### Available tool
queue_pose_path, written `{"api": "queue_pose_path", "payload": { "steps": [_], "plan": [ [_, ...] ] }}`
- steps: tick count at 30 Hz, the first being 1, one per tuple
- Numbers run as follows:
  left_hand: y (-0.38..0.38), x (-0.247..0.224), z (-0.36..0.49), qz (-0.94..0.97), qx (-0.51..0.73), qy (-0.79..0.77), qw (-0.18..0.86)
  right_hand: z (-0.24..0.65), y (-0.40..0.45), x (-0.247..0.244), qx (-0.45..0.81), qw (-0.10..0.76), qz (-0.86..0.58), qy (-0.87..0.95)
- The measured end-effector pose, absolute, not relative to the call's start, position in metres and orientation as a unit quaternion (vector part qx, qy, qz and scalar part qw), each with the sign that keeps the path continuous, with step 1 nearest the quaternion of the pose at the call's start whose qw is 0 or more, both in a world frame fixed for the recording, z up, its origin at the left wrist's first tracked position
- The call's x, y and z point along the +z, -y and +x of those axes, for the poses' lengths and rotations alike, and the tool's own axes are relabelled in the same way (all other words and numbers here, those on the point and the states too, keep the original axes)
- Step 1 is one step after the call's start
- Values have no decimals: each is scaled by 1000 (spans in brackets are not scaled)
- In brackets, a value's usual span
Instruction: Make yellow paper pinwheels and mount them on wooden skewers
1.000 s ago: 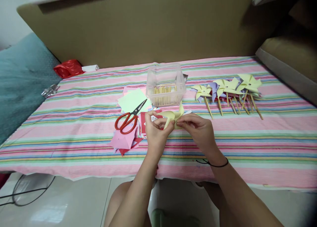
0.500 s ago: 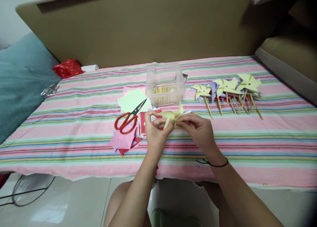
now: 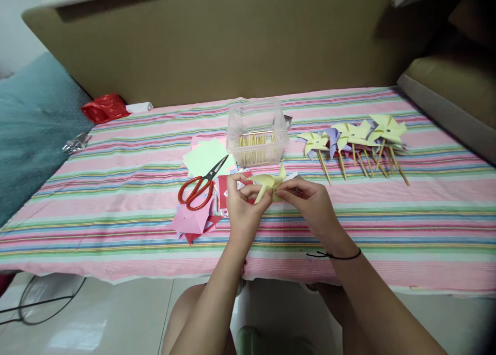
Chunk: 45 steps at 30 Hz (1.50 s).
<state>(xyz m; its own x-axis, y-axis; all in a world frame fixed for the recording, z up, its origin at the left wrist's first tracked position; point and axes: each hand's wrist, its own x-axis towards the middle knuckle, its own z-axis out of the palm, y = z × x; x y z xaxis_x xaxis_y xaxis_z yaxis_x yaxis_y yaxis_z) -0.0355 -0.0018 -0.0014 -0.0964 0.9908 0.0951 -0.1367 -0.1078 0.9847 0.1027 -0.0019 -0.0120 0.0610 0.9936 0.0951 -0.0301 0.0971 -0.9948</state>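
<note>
Between my hands is a pale yellow paper pinwheel (image 3: 267, 181), its blades curled in toward the middle. My left hand (image 3: 245, 202) pinches it near the centre, thumb in front and fingers behind. From the other side, the thumb and fingertips of my right hand (image 3: 308, 202) close on the pinwheel's right part, close to my left thumb. The fingers hide the pinwheel's centre. Just beyond my hands stands a clear plastic box (image 3: 258, 130) with thin wooden sticks (image 3: 253, 147) in it. Left of my left hand lie scissors (image 3: 201, 186) with red handles.
The scissors rest on pale green paper (image 3: 205, 158) and pink paper squares (image 3: 191, 218). Red paper (image 3: 223, 189) lies by my left hand. Finished pinwheels (image 3: 353, 134) on sticks lie to the right on the striped cloth (image 3: 387, 215). A red plastic bag (image 3: 105, 108) sits at the back left.
My hands keep their grip on the pinwheel, with only a slight shift of the right hand and wrist. The rest of the scene moves a little with the camera.
</note>
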Motion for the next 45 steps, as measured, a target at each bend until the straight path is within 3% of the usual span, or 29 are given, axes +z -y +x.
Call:
{"api": "queue_pose_path", "payload": {
  "steps": [17,23,27,45],
  "plan": [
    [1,-4,-35,460,584,-447,497,106,1,-14,440,561,-497,495],
    [2,-2,-34,454,585,-445,504,102,1,-10,527,601,-447,401],
    [2,-1,-34,456,582,-445,506,102,3,-5,561,584,-442,385],
    [-1,-4,-36,455,580,-438,514,101,7,1,509,573,-470,438]
  ]
}}
